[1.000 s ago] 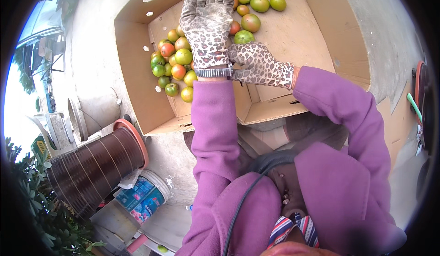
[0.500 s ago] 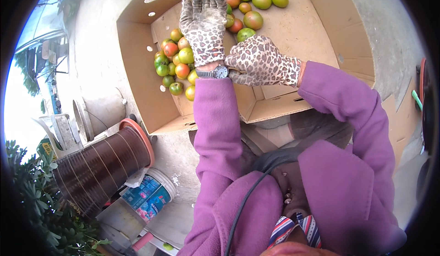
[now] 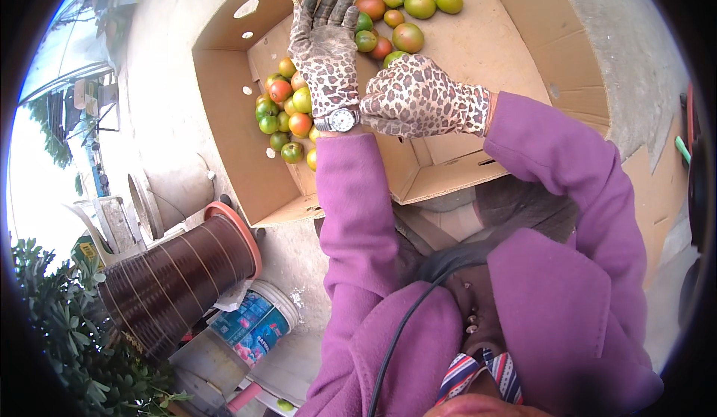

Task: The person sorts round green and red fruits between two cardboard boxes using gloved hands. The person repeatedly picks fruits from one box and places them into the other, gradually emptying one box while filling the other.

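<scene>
Person in a purple coat (image 3: 355, 185), low over a cardboard box (image 3: 478, 51); both hands above it, in leopard-print gloves.

Left hand (image 3: 326, 54): palm up, fingers extended, nothing on the palm; glove fingers darkened grey. Silver wristwatch (image 3: 343, 120) on that wrist, between glove and sleeve, white dial showing.

Right hand (image 3: 418, 97): curled, knuckles up, right beside the watch and the left glove's cuff. Fingertips hidden from me; cannot tell if they pinch anything.

Inside the box, tomatoes in two groups, mixed green, orange and red. One heap (image 3: 301, 101) left of the left wrist, partly behind it; a looser scatter (image 3: 408, 37) beyond the right hand, which overlaps a green one.

Off to the left: brown ribbed container (image 3: 175, 282) with orange rim, tipped over; blue-labelled bucket (image 3: 250, 323) just beside it; leafy plant (image 3: 75, 327) nearby.
</scene>
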A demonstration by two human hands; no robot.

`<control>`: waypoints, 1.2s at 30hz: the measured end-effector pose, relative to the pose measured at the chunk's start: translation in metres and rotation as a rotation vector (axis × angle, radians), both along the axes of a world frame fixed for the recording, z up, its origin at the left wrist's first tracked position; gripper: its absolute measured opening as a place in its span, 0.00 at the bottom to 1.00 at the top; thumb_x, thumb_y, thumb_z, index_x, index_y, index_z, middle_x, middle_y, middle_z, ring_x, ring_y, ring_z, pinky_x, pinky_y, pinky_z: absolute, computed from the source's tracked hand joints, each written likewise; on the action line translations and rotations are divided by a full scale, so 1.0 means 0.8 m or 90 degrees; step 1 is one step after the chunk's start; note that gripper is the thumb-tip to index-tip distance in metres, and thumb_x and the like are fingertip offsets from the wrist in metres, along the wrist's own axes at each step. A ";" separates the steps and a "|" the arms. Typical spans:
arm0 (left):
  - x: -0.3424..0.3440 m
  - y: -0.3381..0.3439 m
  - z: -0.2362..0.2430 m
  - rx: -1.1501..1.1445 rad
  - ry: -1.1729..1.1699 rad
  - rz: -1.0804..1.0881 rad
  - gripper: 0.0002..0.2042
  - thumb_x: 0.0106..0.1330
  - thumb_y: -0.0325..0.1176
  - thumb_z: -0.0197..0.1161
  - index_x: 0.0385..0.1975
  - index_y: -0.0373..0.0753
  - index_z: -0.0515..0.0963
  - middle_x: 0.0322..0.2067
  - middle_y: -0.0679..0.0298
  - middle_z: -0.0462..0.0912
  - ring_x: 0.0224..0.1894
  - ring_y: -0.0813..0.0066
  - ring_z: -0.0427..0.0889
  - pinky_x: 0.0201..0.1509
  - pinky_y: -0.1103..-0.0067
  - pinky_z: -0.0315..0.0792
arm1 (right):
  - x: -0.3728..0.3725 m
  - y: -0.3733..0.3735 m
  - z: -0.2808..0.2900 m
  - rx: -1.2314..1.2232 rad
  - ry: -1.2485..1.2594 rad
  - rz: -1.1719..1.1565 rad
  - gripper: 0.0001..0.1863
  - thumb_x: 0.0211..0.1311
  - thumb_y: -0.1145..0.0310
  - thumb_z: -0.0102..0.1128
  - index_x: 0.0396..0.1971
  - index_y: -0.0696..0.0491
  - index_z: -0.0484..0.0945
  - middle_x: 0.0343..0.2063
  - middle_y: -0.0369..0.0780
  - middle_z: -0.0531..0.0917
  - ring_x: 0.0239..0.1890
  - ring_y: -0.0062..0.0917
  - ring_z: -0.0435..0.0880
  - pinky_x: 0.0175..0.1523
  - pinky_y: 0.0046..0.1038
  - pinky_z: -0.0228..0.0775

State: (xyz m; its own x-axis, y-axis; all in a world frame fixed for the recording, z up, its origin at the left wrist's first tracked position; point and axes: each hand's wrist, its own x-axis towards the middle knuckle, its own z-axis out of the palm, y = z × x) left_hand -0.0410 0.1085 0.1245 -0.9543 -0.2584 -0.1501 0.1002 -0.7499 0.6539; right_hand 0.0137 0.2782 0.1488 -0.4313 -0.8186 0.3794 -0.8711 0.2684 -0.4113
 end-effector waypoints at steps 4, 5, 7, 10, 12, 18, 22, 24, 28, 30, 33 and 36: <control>0.006 0.005 0.026 0.014 0.041 -0.016 0.19 0.69 0.43 0.53 0.49 0.32 0.72 0.53 0.43 0.72 0.56 0.46 0.70 0.59 0.54 0.65 | -0.041 0.018 -0.021 -0.146 0.033 -0.117 0.09 0.60 0.58 0.58 0.29 0.46 0.80 0.22 0.36 0.80 0.25 0.32 0.80 0.32 0.35 0.72; 0.012 -0.006 0.032 0.018 0.055 -0.009 0.19 0.69 0.43 0.52 0.48 0.32 0.73 0.53 0.43 0.72 0.56 0.46 0.70 0.59 0.54 0.65 | -0.052 0.016 -0.026 -0.064 -0.030 -0.190 0.10 0.60 0.58 0.58 0.33 0.47 0.80 0.26 0.37 0.81 0.29 0.32 0.81 0.35 0.35 0.73; 0.024 -0.010 0.047 -0.032 0.064 0.005 0.20 0.70 0.44 0.51 0.50 0.32 0.73 0.53 0.43 0.73 0.55 0.46 0.72 0.59 0.54 0.66 | -0.077 0.023 -0.052 -0.065 -0.059 -0.324 0.16 0.61 0.59 0.58 0.46 0.51 0.78 0.39 0.41 0.82 0.41 0.34 0.82 0.45 0.33 0.75; 0.061 -0.036 0.053 -0.176 0.128 -0.008 0.19 0.72 0.41 0.48 0.53 0.32 0.71 0.49 0.45 0.75 0.51 0.49 0.76 0.58 0.59 0.69 | -0.090 0.037 -0.085 0.006 -0.094 -0.336 0.16 0.59 0.66 0.57 0.48 0.51 0.77 0.41 0.42 0.81 0.41 0.34 0.83 0.40 0.35 0.76; 0.087 -0.046 0.047 -0.345 0.067 0.086 0.16 0.71 0.33 0.52 0.52 0.29 0.70 0.45 0.45 0.78 0.41 0.55 0.82 0.45 0.66 0.78 | -0.090 0.041 -0.099 0.168 -0.153 -0.329 0.15 0.59 0.68 0.57 0.47 0.51 0.78 0.42 0.42 0.81 0.42 0.34 0.82 0.43 0.36 0.74; 0.122 -0.066 0.003 -0.675 -0.137 0.214 0.10 0.67 0.25 0.58 0.44 0.27 0.74 0.38 0.53 0.80 0.35 0.73 0.82 0.36 0.82 0.79 | -0.053 0.008 -0.148 0.193 0.032 -0.137 0.18 0.54 0.75 0.55 0.47 0.52 0.75 0.41 0.44 0.80 0.41 0.36 0.81 0.43 0.36 0.74; 0.102 -0.016 0.009 -0.678 -0.111 0.155 0.11 0.64 0.28 0.62 0.44 0.31 0.76 0.38 0.60 0.81 0.37 0.75 0.81 0.44 0.79 0.76 | -0.052 -0.017 -0.182 0.216 0.169 -0.106 0.19 0.56 0.76 0.51 0.50 0.57 0.72 0.42 0.46 0.79 0.42 0.35 0.81 0.43 0.34 0.74; 0.110 -0.011 0.009 -1.003 -0.116 0.159 0.12 0.62 0.30 0.64 0.44 0.33 0.77 0.39 0.58 0.81 0.39 0.74 0.81 0.44 0.79 0.75 | -0.053 -0.025 -0.187 0.268 0.189 -0.111 0.21 0.57 0.77 0.50 0.53 0.57 0.71 0.44 0.46 0.78 0.44 0.35 0.80 0.46 0.34 0.73; 0.102 -0.003 0.009 -1.237 0.101 0.307 0.17 0.53 0.30 0.70 0.43 0.35 0.78 0.42 0.55 0.80 0.47 0.60 0.79 0.52 0.71 0.73 | -0.061 -0.028 -0.187 0.301 0.152 -0.088 0.22 0.56 0.73 0.55 0.53 0.57 0.71 0.41 0.46 0.79 0.43 0.36 0.80 0.45 0.34 0.74; 0.106 -0.009 0.000 -1.146 0.086 0.262 0.18 0.50 0.33 0.71 0.40 0.36 0.78 0.43 0.54 0.80 0.48 0.55 0.77 0.53 0.66 0.71 | -0.055 -0.027 -0.165 0.294 0.041 -0.099 0.25 0.52 0.68 0.61 0.53 0.54 0.71 0.42 0.44 0.80 0.44 0.36 0.80 0.45 0.34 0.74; 0.110 -0.009 0.010 -1.081 0.062 0.271 0.18 0.48 0.35 0.72 0.40 0.38 0.79 0.40 0.56 0.80 0.43 0.58 0.78 0.50 0.67 0.72 | -0.049 -0.029 -0.098 0.254 -0.073 -0.186 0.32 0.45 0.61 0.70 0.54 0.50 0.71 0.43 0.42 0.81 0.45 0.36 0.81 0.46 0.34 0.75; 0.120 -0.006 0.024 -0.974 -0.099 0.154 0.28 0.49 0.39 0.76 0.50 0.38 0.76 0.39 0.63 0.80 0.36 0.75 0.78 0.40 0.79 0.76 | -0.052 -0.035 -0.039 0.092 -0.084 -0.334 0.30 0.44 0.59 0.72 0.50 0.51 0.75 0.43 0.42 0.81 0.42 0.36 0.82 0.46 0.35 0.75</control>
